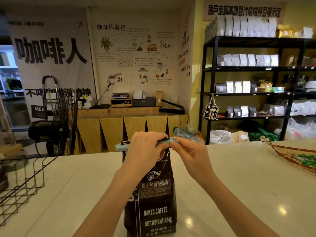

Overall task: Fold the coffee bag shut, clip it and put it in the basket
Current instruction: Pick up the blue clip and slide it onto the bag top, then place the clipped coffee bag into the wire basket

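The coffee bag (pixel 153 199) stands upright on the pale counter (pixel 239 185), near its front edge and roughly in the middle of the view, its dark printed face turned toward the camera with the words BAKED.COFFEE and a net weight line legible low down. Its top is folded over, and a light blue clip (pixel 119 145) lies across that fold, running horizontally from a free end that sticks out past the bag's left side to the far end between the two hands. The left hand (pixel 147 149) covers the middle of the clip from above, fingers curled down over the fold and the upper front of the bag, pressing clip and bag together. The right hand (pixel 189 153) meets it just beside, at the clip's right end, with thumb and fingertips pinched closed on that end; a short stretch of blue shows between the two hands. Both forearms reach in from the bottom of the view, one on each side of the bag, so the bag sits between them. To the left, well apart from the bag, a black wire basket (pixel 22 182) rests on the counter at its left edge. At the far right edge of the counter lies a patterned tray (pixel 290 157) holding green wrapped items. Beyond the counter stand a black floor fan (pixel 63 124) and dark shelves (pixel 248 69) lined with bags.
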